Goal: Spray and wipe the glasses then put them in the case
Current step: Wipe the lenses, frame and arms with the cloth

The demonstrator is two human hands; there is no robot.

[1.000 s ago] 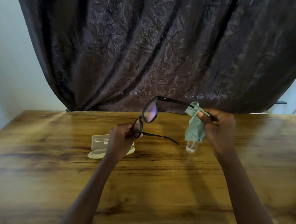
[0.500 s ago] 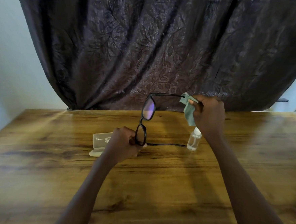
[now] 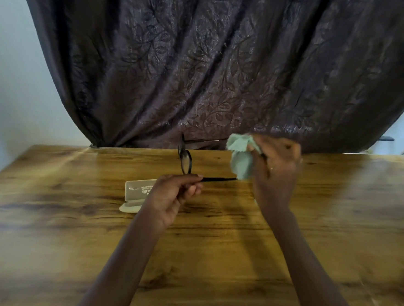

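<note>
Head camera (wide-angle) looks forward and down, close over table (image 3: 203,260).

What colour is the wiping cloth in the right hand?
Pale mint green cloth, bunched in the right hand; head view shows it.

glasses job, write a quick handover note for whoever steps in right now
Left hand: shut on the glasses, pinching the near temple, frame held above the table.
Right hand: shut on the cloth, at the ends of the temples.
Case: open on the table, behind the left hand, nothing visible in it.
Spray bottle: not visible now.
Done: wiping is under way; spraying cannot be confirmed.
Left: finish wiping, fold the temples, lay the glasses in the case.
</note>
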